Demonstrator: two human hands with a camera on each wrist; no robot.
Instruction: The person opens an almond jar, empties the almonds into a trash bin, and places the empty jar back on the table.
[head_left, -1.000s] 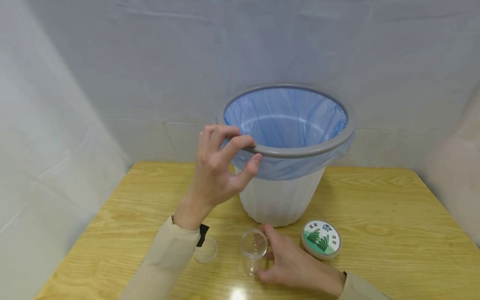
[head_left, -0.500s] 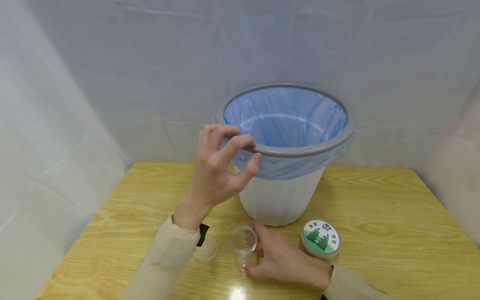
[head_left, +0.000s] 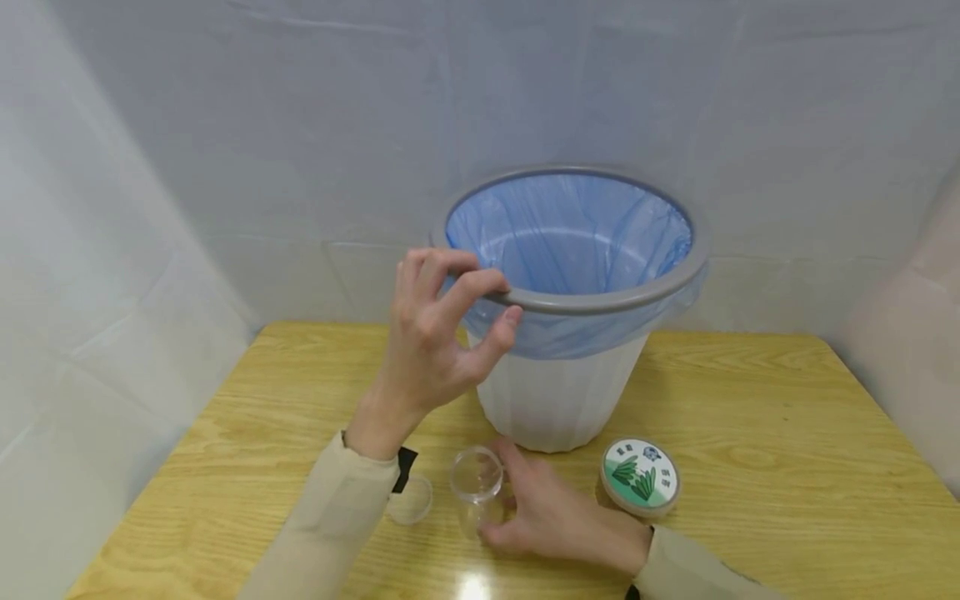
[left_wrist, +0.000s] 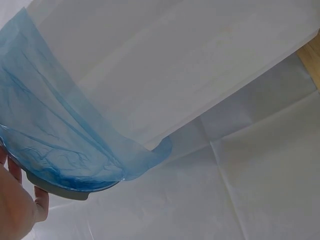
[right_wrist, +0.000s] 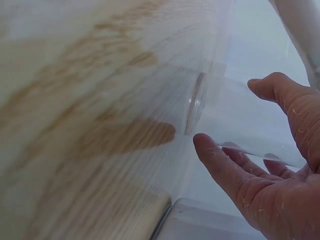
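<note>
Right fingers [head_left: 517, 467] curling round the clear cup [head_left: 476, 493], thumb on the far side, pinching it just above the table [head_left: 787, 433]; in the right wrist view, cup wall [right_wrist: 235, 125] sitting between thumb and forefinger, base toward the wood. Right hand [head_left: 558, 517] gripping, not yet lifting clear.

Left fingers [head_left: 457, 267] hooking over the grey rim [head_left: 600, 302] of the bin [head_left: 558, 392], thumb underneath against the blue liner [head_left: 570, 233]; left hand [head_left: 431, 333] steadying the bin at its near-left edge. In the left wrist view, only liner [left_wrist: 60, 145] and the rim edge showing beside the palm.

Step in hand, by judgement: picking up the cup while bracing the bin. Next move probably calling for a firm pinch, a lift well above the rim, then clearing the left hand's side.

Also lying on the table: small clear lid [head_left: 411, 500] near the left sleeve, round tin with green label [head_left: 640, 477] just right of the bin.

Versus a second ago: cup and right hand sliding left, away from the tin, toward the clear lid; left hand and bin staying put.
</note>
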